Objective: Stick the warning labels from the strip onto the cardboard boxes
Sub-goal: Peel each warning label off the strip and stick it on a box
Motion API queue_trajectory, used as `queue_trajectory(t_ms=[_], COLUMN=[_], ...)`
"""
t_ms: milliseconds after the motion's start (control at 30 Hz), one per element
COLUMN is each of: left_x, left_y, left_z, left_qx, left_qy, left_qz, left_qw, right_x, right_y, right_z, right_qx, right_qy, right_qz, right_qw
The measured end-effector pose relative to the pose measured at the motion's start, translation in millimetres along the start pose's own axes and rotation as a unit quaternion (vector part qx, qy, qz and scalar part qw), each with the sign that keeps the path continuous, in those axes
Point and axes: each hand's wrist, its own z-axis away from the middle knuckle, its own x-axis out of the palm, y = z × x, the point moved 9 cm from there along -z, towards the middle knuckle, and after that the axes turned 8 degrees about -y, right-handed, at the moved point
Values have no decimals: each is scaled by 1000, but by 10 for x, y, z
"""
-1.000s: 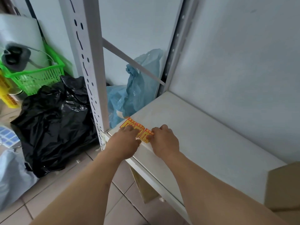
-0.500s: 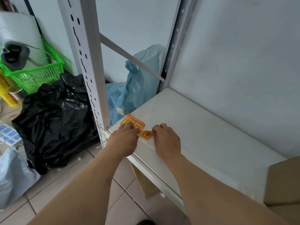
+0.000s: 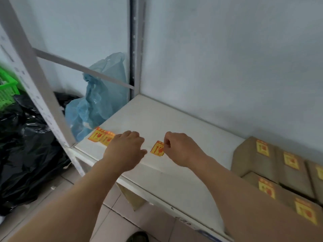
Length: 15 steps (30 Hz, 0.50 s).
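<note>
1. Surroundings: a white shelf (image 3: 174, 126) carries the work. Cardboard boxes (image 3: 257, 158) sit at its right end, packed side by side, each visible one bearing a yellow-and-red label on top. Left of the shelf stand a slotted upright post (image 3: 35, 81), a blue plastic bag (image 3: 97, 105), a black plastic bag (image 3: 26, 137) and a green basket (image 3: 7, 88).
2. Open room: the shelf surface between the hands and the boxes is bare; the front edge runs beneath both forearms.
3. Label strip (image 3: 102, 136): lies flat at the shelf's left front corner, partly under the left hand's fingers.
4. Left hand (image 3: 125, 149): palm down, fingers curled, resting on the strip's right end; it grasps nothing.
5. Right hand (image 3: 181, 147): thumb and forefinger pinched closed on the edge of one detached label (image 3: 157, 148), held just above the shelf, apart from the strip.
</note>
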Motion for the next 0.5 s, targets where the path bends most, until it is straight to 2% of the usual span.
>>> queue_trajectory(t_ms=[167,500], left_x=[-174,-355], left_y=[1160,3094], left_z=[126,635], left_qx=[150,330], left_qy=[14,70], left_qz=[-39,-51], left_qw=[988,940], right_x=[-355,-839], right_y=[740,1895], right_z=[749,2570], right_qx=[72,152], right_qy=[-25,95], right_qz=[-24,-91], right_qw=[997,979])
